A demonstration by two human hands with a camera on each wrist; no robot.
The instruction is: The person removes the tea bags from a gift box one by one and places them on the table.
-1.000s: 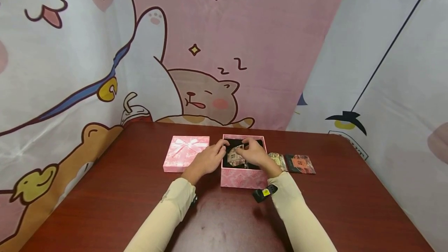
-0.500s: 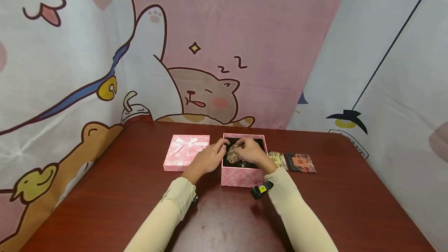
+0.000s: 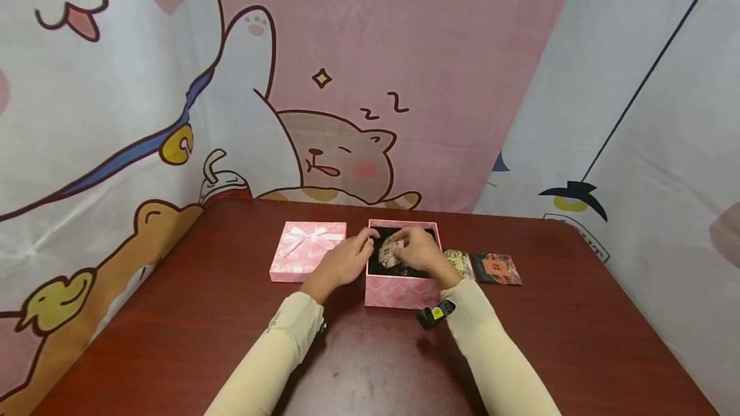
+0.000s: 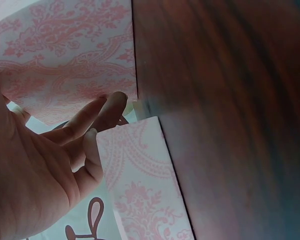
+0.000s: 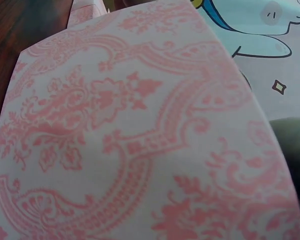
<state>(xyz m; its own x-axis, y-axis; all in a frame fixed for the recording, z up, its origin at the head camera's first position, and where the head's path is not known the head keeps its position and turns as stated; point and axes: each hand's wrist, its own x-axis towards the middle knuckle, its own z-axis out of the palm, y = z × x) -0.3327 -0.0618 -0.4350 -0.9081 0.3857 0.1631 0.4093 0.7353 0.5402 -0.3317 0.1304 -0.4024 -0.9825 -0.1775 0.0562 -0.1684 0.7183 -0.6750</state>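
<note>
Printed card (image 3: 390, 253) in the pink gift box (image 3: 399, 293) now sits at a new tilt versus half a second ago, looking paler. My right grip (image 3: 420, 251) pinches its edge, nearly closed; left grip (image 3: 345, 259) holds the box's left rim. Card's placement looks unsettled.

cream long sleeves (image 3: 498, 352), black right-wrist device (image 3: 426, 320), yellow patch (image 3: 437, 312)

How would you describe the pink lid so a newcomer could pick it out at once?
On the reddish-brown table, find the open pink box. To its left lies the flatter pink lid; its pale ribbon bow sets it apart from the box.
</note>
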